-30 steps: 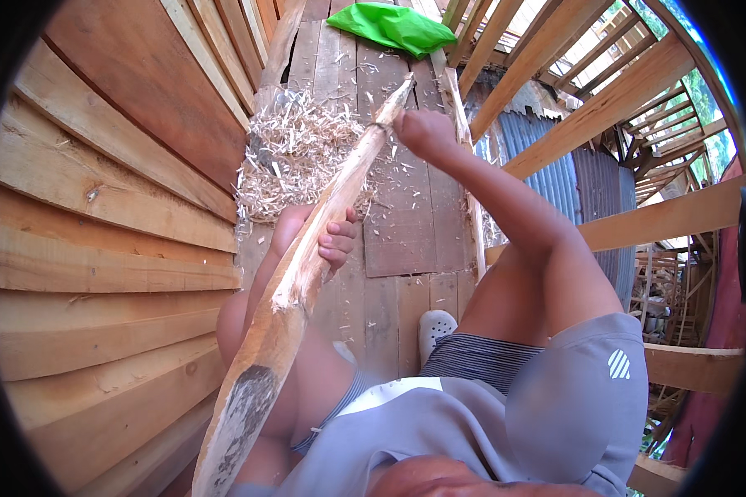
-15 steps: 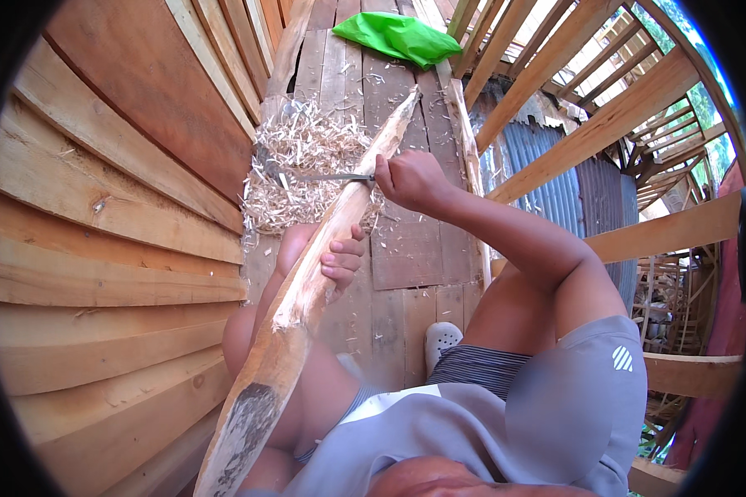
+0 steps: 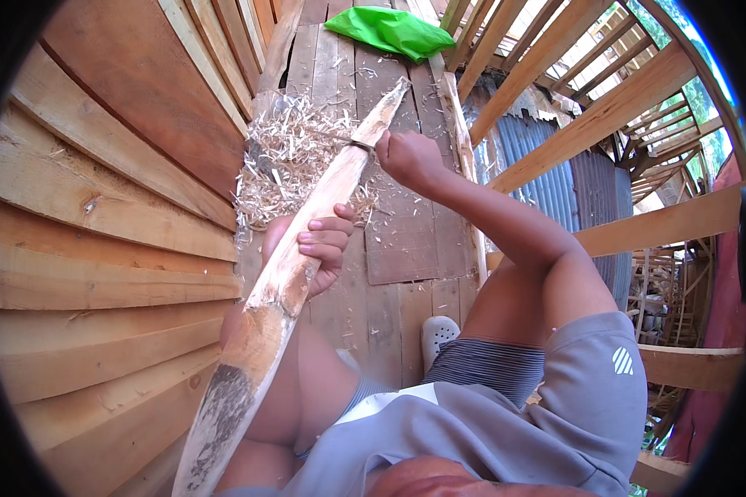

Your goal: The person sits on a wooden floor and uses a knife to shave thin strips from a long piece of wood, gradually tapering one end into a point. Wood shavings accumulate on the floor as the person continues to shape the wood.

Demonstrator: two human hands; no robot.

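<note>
A long piece of pale wood slants from the lower left to a narrow tip in the upper middle. Its near part keeps dark, rough patches; the rest is freshly shaved. My left hand wraps around the middle of the wood from below, fingers closed over its right side. My right hand is a fist around the handle of a knife, which the fist hides. The thin blade lies across the wood, nearer the far tip, and part of it blends into the shavings behind.
A heap of wood shavings covers the plank floor beyond the wood. Stacked boards form a wall on the left. A bright green bag lies at the far end. Wooden rails and corrugated sheets stand on the right.
The knife and my right hand have moved farther along the wood toward its tip. My left hand and the wood have shifted slightly left, and the wood appears a little turned.
</note>
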